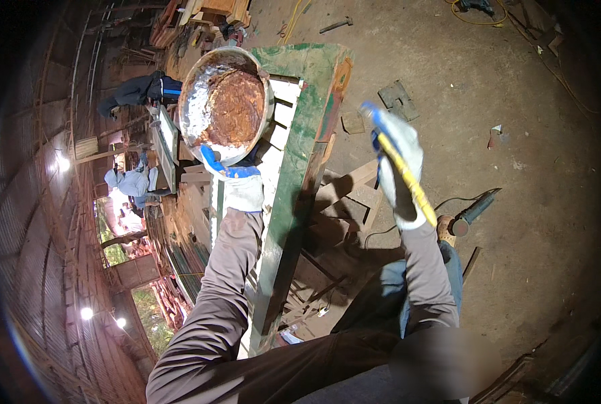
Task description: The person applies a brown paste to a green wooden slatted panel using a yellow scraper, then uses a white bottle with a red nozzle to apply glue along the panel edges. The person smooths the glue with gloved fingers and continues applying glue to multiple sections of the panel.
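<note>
My left hand [236,182], in a blue and white glove, grips the near rim of a round metal basin [197,101]. A thick reddish-brown paste [236,108] covers much of the basin's inside. The basin is over a green-painted wooden frame [283,202] with white slats. To the right, my right hand [398,158], gloved alike, is raised above the floor, apart from the basin. A slim yellow stick-like tool [412,180] lies along that hand, held in it; its working end cannot be made out.
An angle grinder [472,214] with a cord lies on the floor at right. Wood offcuts [364,192] are beside the frame. A hammer [336,25] lies farther off. At left, two people [139,91] [135,182] are near another frame [166,145].
</note>
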